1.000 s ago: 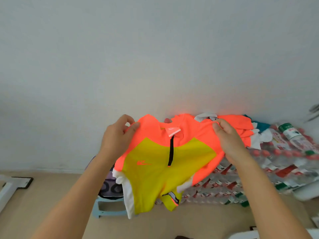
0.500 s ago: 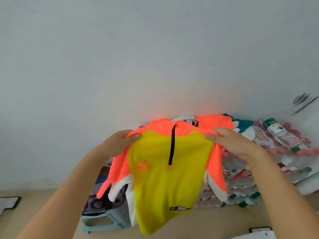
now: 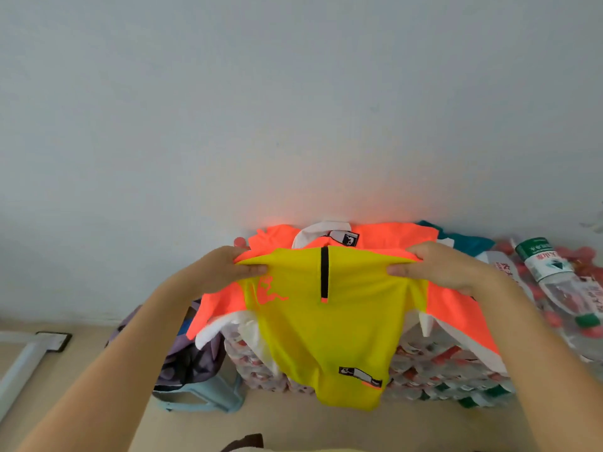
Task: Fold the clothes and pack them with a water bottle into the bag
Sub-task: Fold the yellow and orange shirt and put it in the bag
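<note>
Both hands up at chest height: left hand (image 3: pixel 222 272) pinching the left shoulder of the yellow and orange jersey (image 3: pixel 326 321), right hand (image 3: pixel 447 269) pinching the right shoulder, thumbs on the front, fingers curled behind. Hanging free, front toward the camera, above stacked bottle packs (image 3: pixel 440 370), well clear of the floor. Behind it, a pile of clothes (image 3: pixel 391 233); to the right, a loose water bottle (image 3: pixel 554 275); lower left, a purple bag (image 3: pixel 189 360) on a blue stool (image 3: pixel 202 399).

Probably thin, light, slick and limp, no stiffness. Best held at shoulder seams or hem corners, then laid flat for folding.
</note>
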`<state>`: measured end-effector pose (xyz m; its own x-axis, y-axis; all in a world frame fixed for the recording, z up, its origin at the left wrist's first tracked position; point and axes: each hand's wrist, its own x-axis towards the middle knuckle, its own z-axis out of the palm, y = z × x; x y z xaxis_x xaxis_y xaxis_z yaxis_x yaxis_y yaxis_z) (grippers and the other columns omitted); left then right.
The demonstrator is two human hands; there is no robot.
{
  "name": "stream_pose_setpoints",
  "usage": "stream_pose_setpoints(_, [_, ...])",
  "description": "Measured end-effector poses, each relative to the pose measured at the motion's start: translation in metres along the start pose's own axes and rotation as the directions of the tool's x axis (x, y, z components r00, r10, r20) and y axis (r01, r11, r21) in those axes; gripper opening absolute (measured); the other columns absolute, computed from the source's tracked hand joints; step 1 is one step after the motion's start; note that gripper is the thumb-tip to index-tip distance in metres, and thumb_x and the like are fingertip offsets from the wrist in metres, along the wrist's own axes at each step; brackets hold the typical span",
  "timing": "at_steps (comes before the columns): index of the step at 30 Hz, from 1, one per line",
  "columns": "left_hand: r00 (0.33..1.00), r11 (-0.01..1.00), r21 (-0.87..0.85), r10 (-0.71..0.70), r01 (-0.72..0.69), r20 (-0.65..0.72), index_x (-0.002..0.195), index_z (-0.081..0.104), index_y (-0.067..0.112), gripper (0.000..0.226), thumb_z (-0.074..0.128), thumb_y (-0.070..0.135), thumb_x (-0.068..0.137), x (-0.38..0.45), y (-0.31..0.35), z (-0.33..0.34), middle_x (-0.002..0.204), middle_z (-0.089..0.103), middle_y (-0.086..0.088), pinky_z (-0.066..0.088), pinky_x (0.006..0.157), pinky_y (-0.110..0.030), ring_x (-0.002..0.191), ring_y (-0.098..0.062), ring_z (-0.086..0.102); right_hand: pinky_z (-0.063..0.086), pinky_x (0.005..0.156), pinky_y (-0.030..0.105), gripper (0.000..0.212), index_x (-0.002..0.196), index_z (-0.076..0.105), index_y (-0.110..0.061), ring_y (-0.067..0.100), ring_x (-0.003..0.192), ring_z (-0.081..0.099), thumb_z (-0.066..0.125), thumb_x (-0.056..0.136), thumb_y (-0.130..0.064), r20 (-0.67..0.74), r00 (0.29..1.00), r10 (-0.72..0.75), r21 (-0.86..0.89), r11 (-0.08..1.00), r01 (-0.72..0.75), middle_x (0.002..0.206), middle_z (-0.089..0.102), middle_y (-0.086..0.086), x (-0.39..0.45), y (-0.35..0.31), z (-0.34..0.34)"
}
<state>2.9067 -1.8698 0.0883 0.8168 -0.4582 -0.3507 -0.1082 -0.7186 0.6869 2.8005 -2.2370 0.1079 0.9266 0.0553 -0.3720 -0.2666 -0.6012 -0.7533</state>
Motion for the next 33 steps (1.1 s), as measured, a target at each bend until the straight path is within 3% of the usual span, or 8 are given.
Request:
stream_pose_setpoints(3, [0.999,0.986,-0.166,-0.017,0.023,0.040,0.092,0.070,0.029,0.017,0.064,0.045,0.090,0.008,-0.005,0.004,0.087,0.075,0.010,0.054,0.079,-0.030,0.080,-0.009,0.071,0.052,0.093,0.049,0.067,0.108,0.065,0.003,0.037,0.101,0.066,0.065,0.076,-0.055,-0.013,1.000,0.008,0.120,0.993,-0.006,0.109,0.069,0.023,0.010,0.002,-0.001])
stream_pose_setpoints(7, [0.994,0.991,-0.126,-0.034,0.047,0.108,0.095,0.071,0.031,0.058,0.074,0.074,0.056,0.025,-0.012,-0.025,0.088,0.076,0.008,0.056,0.071,-0.028,0.079,-0.011,0.073,0.053,0.067,0.028,0.060,0.096,0.071,-0.014,0.019,0.079,0.070,0.067,0.066,-0.066,0.028,0.997,0.074,0.056,0.996,-0.075,0.088,0.074,0.005,0.032,0.005,-0.008])
stream_pose_setpoints(12, [0.995,0.968,0.252,-0.019,-0.005,0.095,0.063,0.068,0.044,0.024,0.083,0.063,0.059,0.049,-0.031,-0.060,0.057,0.064,0.020,0.038,0.046,-0.007,0.052,0.007,0.057,0.027,0.046,0.013,0.045,0.052,0.046,-0.032,0.001,0.048,0.038,0.082,0.065,-0.056,0.082,0.992,0.098,-0.141,0.986,-0.086,0.052,0.040,-0.017,0.055,-0.010,-0.012])
stream_pose_setpoints(18, [0.997,0.935,-0.354,0.058,-0.039,0.045,0.091,0.075,0.029,0.012,0.070,0.037,0.082,0.067,-0.069,-0.057,0.088,0.077,0.005,0.057,0.073,-0.025,0.082,-0.014,0.073,0.055,0.081,0.018,0.031,0.112,0.070,-0.024,0.012,0.103,0.070,0.061,0.086,-0.039,-0.127,0.992,0.009,0.282,0.959,0.028,0.112,0.074,-0.005,0.075,-0.018,0.015])
stream_pose_setpoints(23, [0.983,0.996,-0.037,0.083,-0.078,0.165,0.086,0.072,0.029,0.058,0.075,0.076,0.052,0.075,-0.073,-0.077,0.079,0.072,0.011,0.051,0.068,-0.025,0.073,-0.003,0.067,0.053,0.062,0.012,0.041,0.094,0.075,-0.032,0.003,0.082,0.071,0.075,0.065,-0.061,0.007,0.987,0.158,0.115,0.981,-0.158,0.092,0.075,-0.017,0.066,-0.024,-0.002])
stream_pose_setpoints(26, [0.983,0.982,0.157,0.127,-0.105,-0.136,0.072,0.063,0.026,0.064,0.070,0.083,0.043,0.100,-0.059,-0.087,0.062,0.059,0.010,0.040,0.058,-0.029,0.062,-0.006,0.055,0.042,0.051,0.019,0.056,0.072,0.069,-0.018,0.007,0.058,0.059,0.083,0.054,-0.069,-0.214,0.974,0.079,-0.108,0.989,-0.104,0.063,0.063,-0.011,0.085,-0.032,-0.029])
stream_pose_setpoints(29, [0.886,0.917,0.399,0.205,-0.025,-0.416,0.084,0.058,0.022,0.051,0.074,0.067,0.067,0.134,-0.056,-0.059,0.077,0.062,0.001,0.042,0.063,-0.037,0.074,-0.024,0.058,0.049,0.073,0.041,0.051,0.094,0.069,-0.010,0.026,0.086,0.065,0.080,0.071,-0.055,-0.464,0.885,-0.036,-0.369,0.916,-0.156,0.090,0.070,0.011,0.136,-0.012,-0.017])
stream_pose_setpoints(33, [0.971,0.910,0.415,0.090,0.011,-0.223,0.126,0.056,0.007,0.057,0.074,0.040,0.082,0.152,-0.096,-0.001,0.118,0.058,-0.017,0.042,0.093,-0.046,0.114,-0.036,0.053,0.045,0.079,0.045,0.043,0.104,0.060,0.000,0.037,0.100,0.062,0.074,0.085,-0.036,-0.416,0.906,0.078,-0.347,0.907,-0.238,0.105,0.066,0.023,0.172,0.035,0.030])
